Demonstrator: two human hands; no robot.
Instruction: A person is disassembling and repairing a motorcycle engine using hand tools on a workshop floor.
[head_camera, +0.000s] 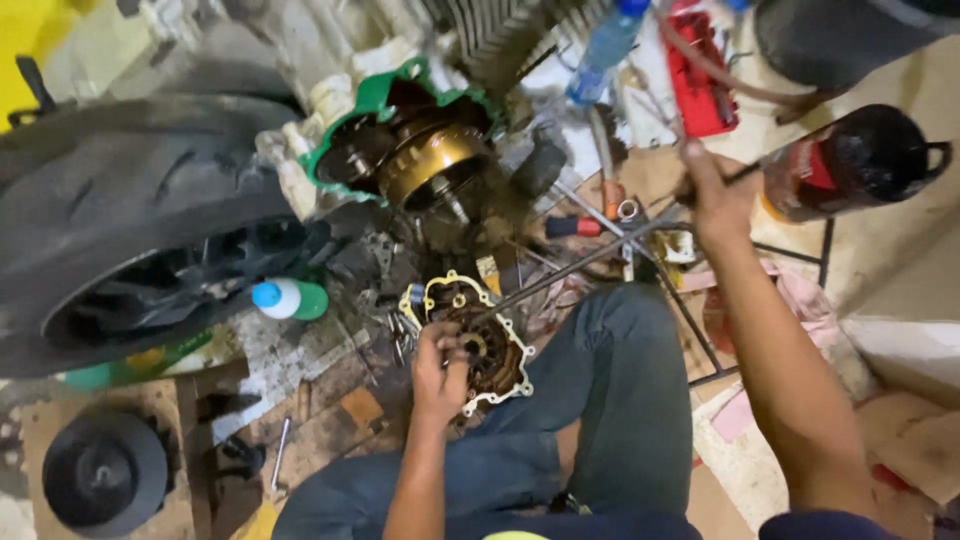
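My left hand (440, 372) rests on a round, rusty engine cover (492, 352) with a pale gasket rim, lying on the floor by my knee; the fingers press on its inner parts. My right hand (716, 196) is raised and closed around the end of a long thin metal rod (580, 265). The rod slants down toward the cover. Beyond it, the open side of a motorcycle engine (420, 150) shows a gold-coloured rotor ringed by a green gasket.
A black tyre (130, 220) fills the left. A white-and-green bottle (290, 298) lies beside it. A dark jug (850, 160), a red tray (705, 85), a blue bottle (605, 50), screwdrivers (575, 227) and loose bolts lie around. My jeans-clad leg (610, 400) is bent in front.
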